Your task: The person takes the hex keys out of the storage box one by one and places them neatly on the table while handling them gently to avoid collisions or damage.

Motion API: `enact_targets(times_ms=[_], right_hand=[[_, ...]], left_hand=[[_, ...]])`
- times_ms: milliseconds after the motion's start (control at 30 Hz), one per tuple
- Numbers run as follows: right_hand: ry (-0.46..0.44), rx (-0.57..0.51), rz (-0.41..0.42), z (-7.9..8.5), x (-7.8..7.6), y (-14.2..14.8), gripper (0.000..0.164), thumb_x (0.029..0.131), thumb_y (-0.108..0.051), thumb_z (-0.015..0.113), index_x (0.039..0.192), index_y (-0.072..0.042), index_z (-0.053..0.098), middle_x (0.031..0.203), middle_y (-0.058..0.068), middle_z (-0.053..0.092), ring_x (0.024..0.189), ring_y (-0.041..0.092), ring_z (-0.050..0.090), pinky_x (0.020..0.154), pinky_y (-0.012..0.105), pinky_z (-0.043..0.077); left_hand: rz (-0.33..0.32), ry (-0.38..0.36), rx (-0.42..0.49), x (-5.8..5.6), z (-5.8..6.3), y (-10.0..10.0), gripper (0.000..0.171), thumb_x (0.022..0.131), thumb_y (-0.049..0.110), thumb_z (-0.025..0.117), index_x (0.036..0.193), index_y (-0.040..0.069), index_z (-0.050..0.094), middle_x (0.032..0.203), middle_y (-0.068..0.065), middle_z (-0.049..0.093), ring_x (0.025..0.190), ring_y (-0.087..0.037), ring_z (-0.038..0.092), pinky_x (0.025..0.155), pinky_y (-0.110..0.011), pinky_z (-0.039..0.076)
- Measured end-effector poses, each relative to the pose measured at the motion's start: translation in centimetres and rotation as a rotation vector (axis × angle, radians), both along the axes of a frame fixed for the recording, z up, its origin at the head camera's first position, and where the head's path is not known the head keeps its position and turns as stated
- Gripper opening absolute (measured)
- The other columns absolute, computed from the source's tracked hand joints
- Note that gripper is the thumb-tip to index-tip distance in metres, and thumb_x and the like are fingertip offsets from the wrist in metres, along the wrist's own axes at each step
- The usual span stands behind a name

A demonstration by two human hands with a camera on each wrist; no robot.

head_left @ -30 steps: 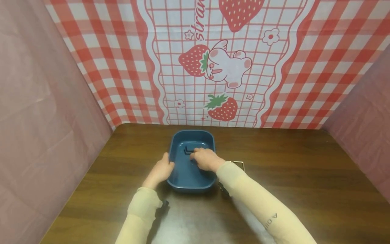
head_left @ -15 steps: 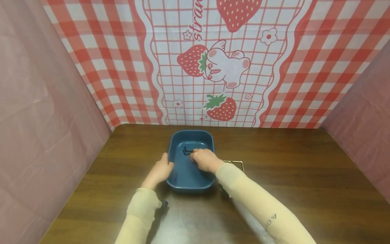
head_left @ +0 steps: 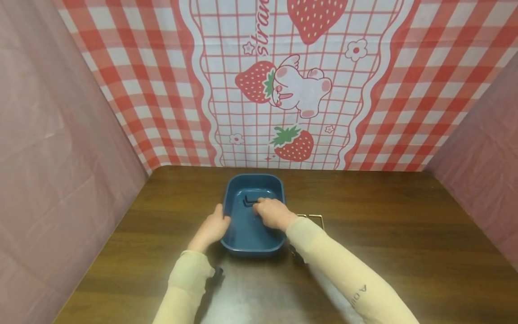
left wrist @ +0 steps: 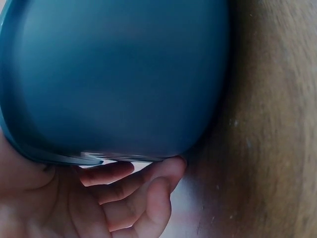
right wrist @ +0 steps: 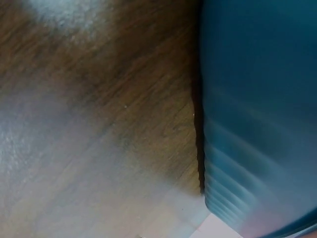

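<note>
A deep blue rectangular tray [head_left: 247, 236] with rounded corners stands on the table. My left hand [head_left: 211, 228] holds its left side, the thumb at the rim. In the left wrist view, bent fingers [left wrist: 148, 198] lie along the tray's outer wall [left wrist: 124, 84]. Inside the tray, my right hand [head_left: 274, 211] pinches thin black bent rods [head_left: 250, 201], whose L-shaped ends show past the fingertips. The rest of the rods is hidden by the hand. Only the tray's ribbed outer wall [right wrist: 257, 124] and the tabletop appear in the right wrist view; the right fingers are out of sight there.
A gold-coloured wire frame [head_left: 317, 216] lies right of the tray, partly behind the right forearm. Under that sleeve is a dark object, hardly visible. The brown wooden table [head_left: 388, 234] meets a red-checked strawberry cloth [head_left: 283, 90] behind and pink cloth at both sides.
</note>
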State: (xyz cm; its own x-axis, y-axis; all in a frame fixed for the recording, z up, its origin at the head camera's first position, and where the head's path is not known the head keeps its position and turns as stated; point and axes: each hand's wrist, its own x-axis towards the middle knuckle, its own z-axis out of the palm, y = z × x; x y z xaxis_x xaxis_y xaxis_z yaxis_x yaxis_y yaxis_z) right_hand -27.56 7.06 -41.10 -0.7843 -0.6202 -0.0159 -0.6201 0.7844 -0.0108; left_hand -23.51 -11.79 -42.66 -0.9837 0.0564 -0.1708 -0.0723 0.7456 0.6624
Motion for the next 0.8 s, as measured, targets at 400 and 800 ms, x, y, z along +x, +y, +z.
enact_targets(times_ms=[400,800], right_hand=[[0.023,-0.015,0.015,-0.36,-0.08,0.11,0.009,0.084,-0.01,0.06,0.089,-0.011,0.067,0.086,0.007,0.054,0.072,0.02,0.056,0.062,0.034,0.05],[0.065,0.031,0.04,-0.33,-0.07,0.18,0.004,0.082,-0.01,0.059,0.082,-0.012,0.062,0.084,0.007,0.055,0.074,0.022,0.057,0.061,0.037,0.05]], left_hand=[[-0.005,-0.007,0.002,-0.08,-0.17,-0.13,0.059,0.093,0.022,0.035,0.14,-0.007,0.015,0.136,-0.032,0.035,0.119,-0.043,0.043,0.097,-0.053,0.036],[-0.01,0.004,0.01,-0.29,-0.2,-0.18,0.059,0.093,0.023,0.036,0.14,-0.006,0.016,0.135,-0.031,0.037,0.119,-0.042,0.044,0.096,-0.052,0.037]])
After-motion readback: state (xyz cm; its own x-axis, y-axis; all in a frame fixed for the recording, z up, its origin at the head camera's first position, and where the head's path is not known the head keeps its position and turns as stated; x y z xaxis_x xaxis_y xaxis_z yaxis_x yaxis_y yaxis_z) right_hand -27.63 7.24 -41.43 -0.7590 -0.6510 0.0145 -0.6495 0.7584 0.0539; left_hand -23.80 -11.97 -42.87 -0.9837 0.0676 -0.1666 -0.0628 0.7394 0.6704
